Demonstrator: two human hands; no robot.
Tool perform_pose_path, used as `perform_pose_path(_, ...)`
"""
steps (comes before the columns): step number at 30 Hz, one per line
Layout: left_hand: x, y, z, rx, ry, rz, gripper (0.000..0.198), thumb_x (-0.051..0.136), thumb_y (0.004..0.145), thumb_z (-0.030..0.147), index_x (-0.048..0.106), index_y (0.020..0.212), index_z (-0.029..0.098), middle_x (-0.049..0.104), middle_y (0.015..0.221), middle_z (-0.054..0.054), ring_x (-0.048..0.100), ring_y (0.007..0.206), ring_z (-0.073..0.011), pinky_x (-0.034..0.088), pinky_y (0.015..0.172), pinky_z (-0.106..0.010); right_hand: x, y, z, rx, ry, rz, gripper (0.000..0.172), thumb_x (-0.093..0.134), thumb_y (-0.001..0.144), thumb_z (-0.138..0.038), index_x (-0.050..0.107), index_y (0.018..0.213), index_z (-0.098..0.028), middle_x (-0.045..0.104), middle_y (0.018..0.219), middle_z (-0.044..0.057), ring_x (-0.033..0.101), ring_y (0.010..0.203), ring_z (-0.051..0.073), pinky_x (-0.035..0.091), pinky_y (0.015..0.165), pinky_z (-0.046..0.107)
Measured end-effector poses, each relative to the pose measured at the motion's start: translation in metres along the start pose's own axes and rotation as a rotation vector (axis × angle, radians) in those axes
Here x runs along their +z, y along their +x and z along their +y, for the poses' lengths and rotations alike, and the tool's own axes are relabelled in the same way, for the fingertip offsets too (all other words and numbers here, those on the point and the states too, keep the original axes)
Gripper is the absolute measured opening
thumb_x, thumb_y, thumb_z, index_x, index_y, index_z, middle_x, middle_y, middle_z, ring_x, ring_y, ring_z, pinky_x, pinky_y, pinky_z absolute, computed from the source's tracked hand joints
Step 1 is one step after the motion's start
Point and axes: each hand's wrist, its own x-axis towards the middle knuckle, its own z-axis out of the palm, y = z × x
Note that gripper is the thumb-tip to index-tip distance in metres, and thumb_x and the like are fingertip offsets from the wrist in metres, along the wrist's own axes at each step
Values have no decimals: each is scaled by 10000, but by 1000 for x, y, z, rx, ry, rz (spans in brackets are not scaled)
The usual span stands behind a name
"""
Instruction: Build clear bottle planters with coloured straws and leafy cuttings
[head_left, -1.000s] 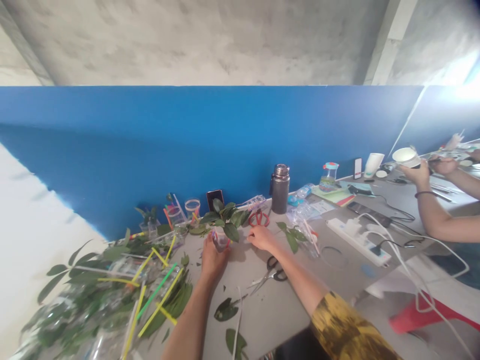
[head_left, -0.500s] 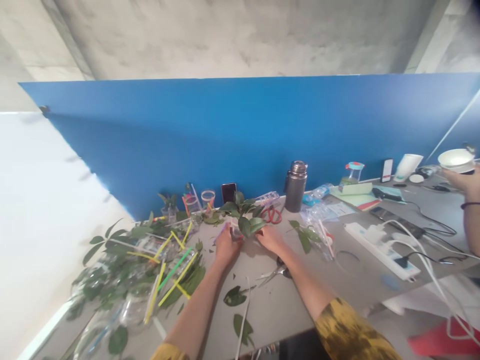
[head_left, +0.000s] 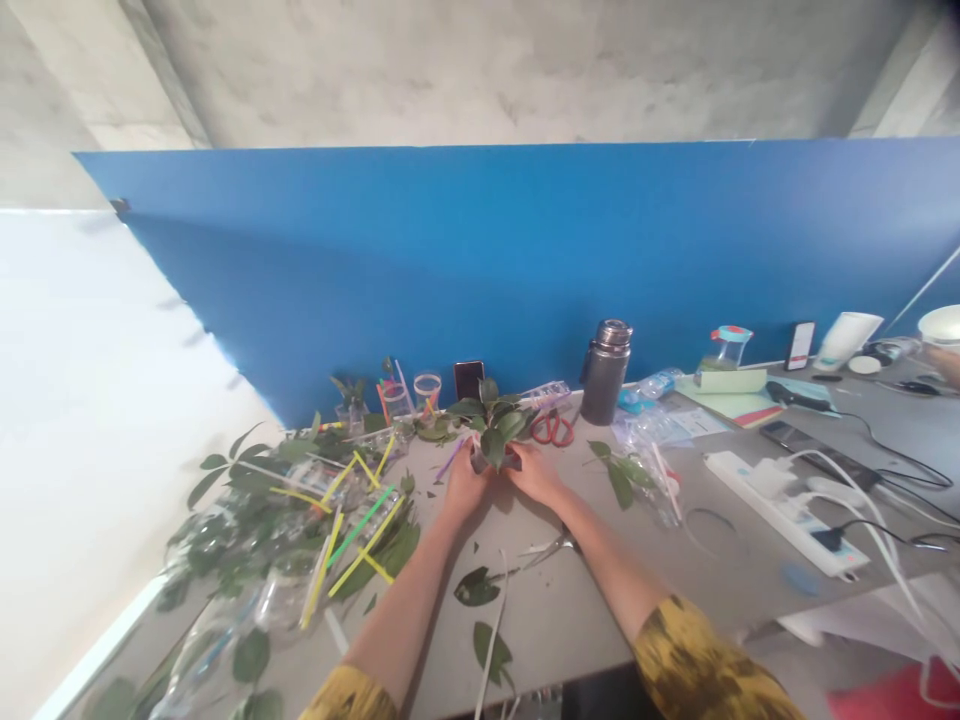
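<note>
A bright blue wall panel runs behind a long grey table, beneath rough grey concrete. A pale white surface fills the left side; something red lies low at right.

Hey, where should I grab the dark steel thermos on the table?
Take the thermos around its straight body at mid-height with your right hand, coming from the near side: it stands upright close to the blue wall, which blocks the back, and the red-handled scissors lie low to its left.
</note>
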Motion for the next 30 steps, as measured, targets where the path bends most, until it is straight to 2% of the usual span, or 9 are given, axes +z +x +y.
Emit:
perform_pose_path(4,-2,0,1,-8,20,-9,486,692,789,228,636,1269,176,710,1264,-133,650,1146,-276,465,1053,-427,1,2,1,37,76,-23,393,678,815,-141,727,1201,-193,770,1124,99,706,979,234,534,891,331)
perform_pose_path(8,-3,1,4,-39,54,-19,461,679,798,229,647,1254,166,730,1204,-111,666,1090,-260,484,1020,-407,1,2,1,97,44,-41,393,684,833,-171,725,1223,-207,754,1169,94,701,999,234,537,885,323)
perform_pose_path(13,-2,1,6,-66,123,15,420,687,795,206,688,1214,168,746,1166,-107,668,1084,-274,497,1000,-402,5,2,4,120,47,-7,403,703,814,-169,717,1214,-206,697,1260,102,685,990,209,534,909,327)
perform_pose_path(18,-1,1,3,-90,121,17,499,687,798,165,661,1296,170,727,1268,-124,659,1163,-285,475,1058,-423,6,2,3,156,56,-20,401,717,812,-190,701,1213,-205,713,1175,93,688,914,200,536,852,324)
perform_pose_path(22,-1,2,-2,-117,125,5,622,731,775,168,599,1383,170,648,1433,-151,600,1322,-296,427,1141,-432,4,0,1,196,74,-24,432,730,800,-212,669,1227,-198,736,1049,65,699,879,201,526,806,305)
perform_pose_path(26,-3,5,-4,-158,125,17,749,775,738,195,536,1447,142,579,1513,-185,552,1398,-312,413,1166,-425,6,-1,4,154,98,-4,456,736,779,-191,648,1226,-185,722,1196,95,704,914,202,537,815,304)
perform_pose_path(30,-6,7,-2,-107,75,-27,551,700,766,163,647,1314,164,703,1345,-126,645,1251,-284,464,1111,-413,7,0,7,115,9,-8,513,657,775,-75,642,1272,-200,710,1260,78,702,974,190,542,897,297)
